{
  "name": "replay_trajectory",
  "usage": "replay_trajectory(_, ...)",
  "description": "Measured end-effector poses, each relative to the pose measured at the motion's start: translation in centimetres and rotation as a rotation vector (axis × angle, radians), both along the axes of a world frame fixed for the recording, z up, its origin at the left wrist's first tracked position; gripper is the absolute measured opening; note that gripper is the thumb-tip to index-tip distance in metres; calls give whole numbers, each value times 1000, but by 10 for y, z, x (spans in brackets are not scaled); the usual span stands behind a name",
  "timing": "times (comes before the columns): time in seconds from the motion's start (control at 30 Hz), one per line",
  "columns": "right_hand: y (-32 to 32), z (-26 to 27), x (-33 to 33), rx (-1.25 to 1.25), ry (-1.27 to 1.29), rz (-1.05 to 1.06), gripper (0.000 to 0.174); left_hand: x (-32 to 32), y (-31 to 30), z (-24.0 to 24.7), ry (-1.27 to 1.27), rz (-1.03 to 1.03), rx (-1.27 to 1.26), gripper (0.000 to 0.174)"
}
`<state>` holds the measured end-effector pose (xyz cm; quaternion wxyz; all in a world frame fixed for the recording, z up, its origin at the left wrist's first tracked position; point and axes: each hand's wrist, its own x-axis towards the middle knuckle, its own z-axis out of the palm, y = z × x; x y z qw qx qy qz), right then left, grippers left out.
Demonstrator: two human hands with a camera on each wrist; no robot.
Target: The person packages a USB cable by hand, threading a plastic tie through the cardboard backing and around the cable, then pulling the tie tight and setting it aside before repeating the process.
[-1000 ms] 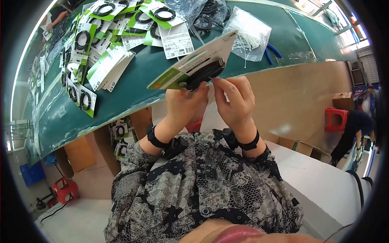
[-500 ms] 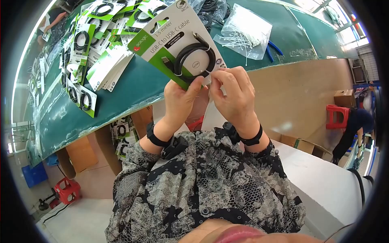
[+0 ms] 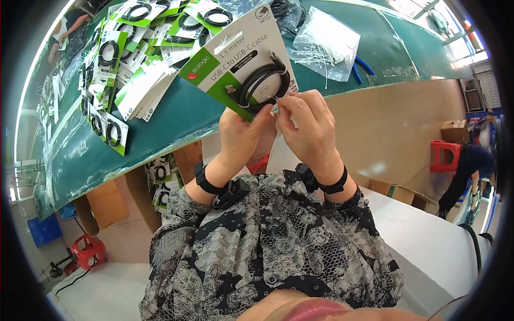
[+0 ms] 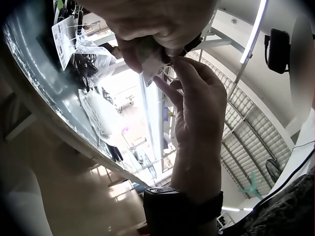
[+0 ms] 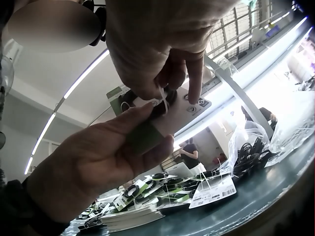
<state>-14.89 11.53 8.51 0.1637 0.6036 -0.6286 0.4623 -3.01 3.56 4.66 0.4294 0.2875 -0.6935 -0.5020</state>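
Note:
A green and white cable card (image 3: 223,63) is held up above the table's front edge, its printed front towards the head camera. On it lies a coiled black cable (image 3: 246,85). The left hand (image 3: 238,135) grips the card's lower edge, thumb over the coil. Beside it, the right hand (image 3: 310,125) pinches a thin white tie (image 5: 164,101) at the coil's lower side. In the left wrist view the right hand (image 4: 197,103) has its thumb and forefinger close together at the tie.
Many carded cables (image 3: 110,53) and a stack of white cards (image 3: 145,91) cover the green table's (image 3: 176,115) left part. Behind the hands lie a bag of white ties (image 3: 326,45) and blue-handled pliers (image 3: 364,67). Another person bends near a red stool (image 3: 445,155) at right.
The card has turned from edge-on to face the head camera, then shifted slightly right and down. Both hands have kept their hold at its lower edge.

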Motion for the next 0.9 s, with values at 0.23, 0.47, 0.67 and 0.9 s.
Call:
replay_trajectory(0.23, 2, 0, 2, 36, -7, 13, 26, 0, -1, 1, 8, -34, -190, 19)
replay_trajectory(0.47, 10, -6, 5, 42, -271, 115, 24, 4, -6, 10, 24, 1, -687, 34)
replay_trajectory(0.67, 18, -26, 12, -66, -806, 341, 31, 6, -4, 16, 7, 5, -818, 36)
replay_trajectory(0.9, 15, -33, 1, -28, -236, 153, 31, 8, -4, 15, -7, -16, -780, 37)
